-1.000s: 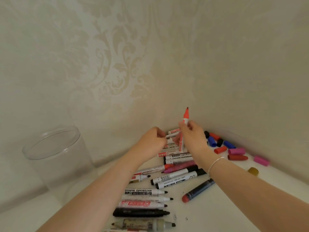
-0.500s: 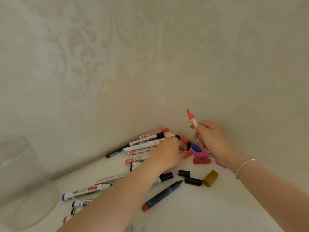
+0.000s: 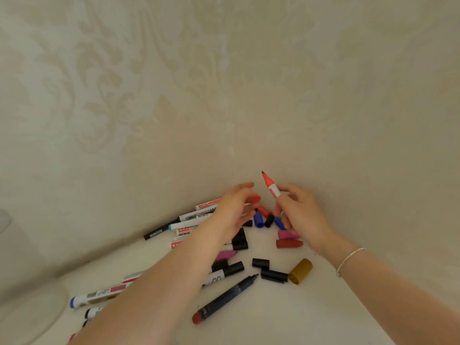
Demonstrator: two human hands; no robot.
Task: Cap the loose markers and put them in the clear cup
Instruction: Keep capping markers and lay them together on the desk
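- Red uncapped marker (image 3: 273, 191) pinched upright in right hand (image 3: 300, 215) fingers, tip up.
- Left hand (image 3: 235, 210) fingertips pinch red cap (image 3: 255, 199) beside it.
- Marker labels blurred, unreadable.

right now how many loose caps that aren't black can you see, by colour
red cap, pinched in the left hand: 1
orange-red cap: 1
blue caps: 2
pink cap: 1
dark red cap: 1
gold cap: 1
total: 7
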